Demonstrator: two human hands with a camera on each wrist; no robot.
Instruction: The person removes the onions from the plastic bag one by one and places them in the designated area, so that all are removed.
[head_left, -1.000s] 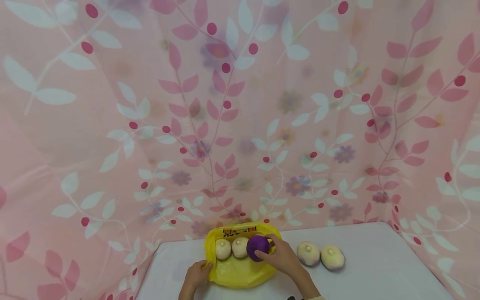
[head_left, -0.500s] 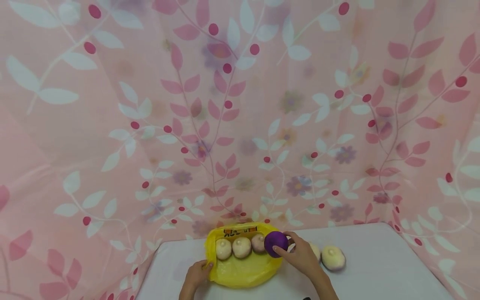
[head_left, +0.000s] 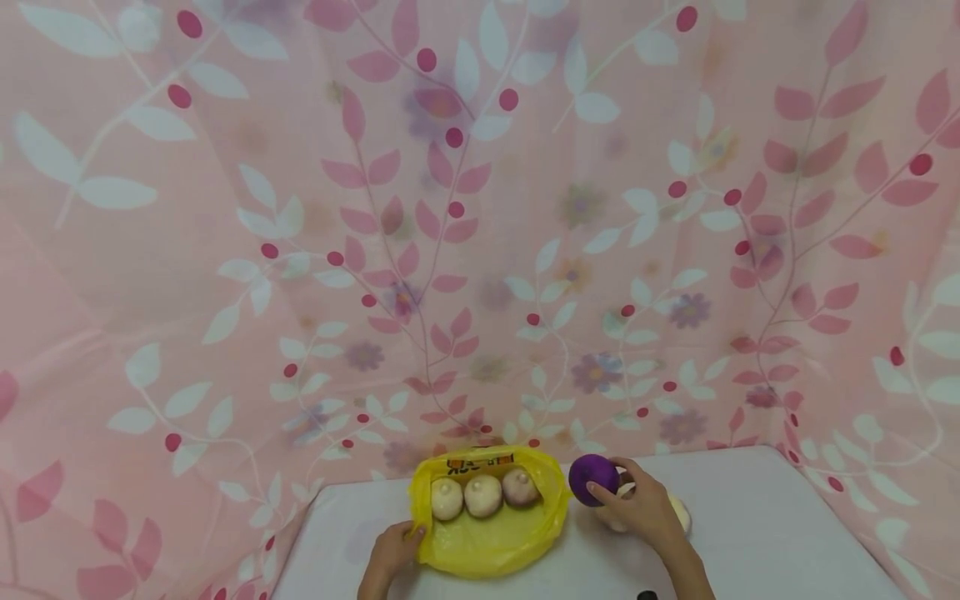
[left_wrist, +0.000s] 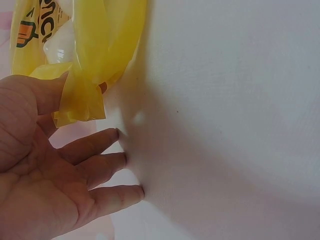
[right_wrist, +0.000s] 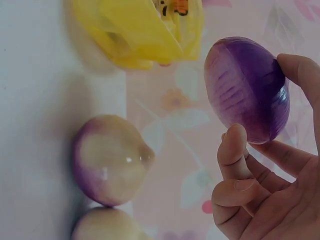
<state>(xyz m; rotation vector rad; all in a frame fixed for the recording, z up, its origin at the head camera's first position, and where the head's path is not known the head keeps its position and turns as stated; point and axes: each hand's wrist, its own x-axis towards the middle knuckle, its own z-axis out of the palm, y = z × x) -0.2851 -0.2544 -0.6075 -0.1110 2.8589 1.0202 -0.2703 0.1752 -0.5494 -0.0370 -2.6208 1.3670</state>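
Note:
My right hand (head_left: 647,507) holds a round purple onion-shaped vegetable (head_left: 594,480) above the table, just right of the yellow plastic bag (head_left: 487,552). In the right wrist view, the glossy purple vegetable (right_wrist: 250,90) is pinched between thumb and fingers. The bag lies with its mouth open, showing three cream, purple-tinged turnip-like vegetables (head_left: 482,496) in a row. At the bag's left edge, my left hand (head_left: 396,547) pinches the plastic. The left wrist view shows thumb and forefinger on the bag (left_wrist: 85,95), the other fingers (left_wrist: 107,195) spread against the table.
Two more turnip-like vegetables (head_left: 681,512) sit on the white table (head_left: 780,533) at the right, partly hidden behind my right hand. A pink leaf-patterned cloth (head_left: 480,250) hangs behind the table. A small dark object (head_left: 647,595) shows at the bottom edge.
My right hand has carried the purple vegetable rightward, from over the bag's mouth to outside it. The third vegetable in the bag is now uncovered. My left hand has stayed in place.

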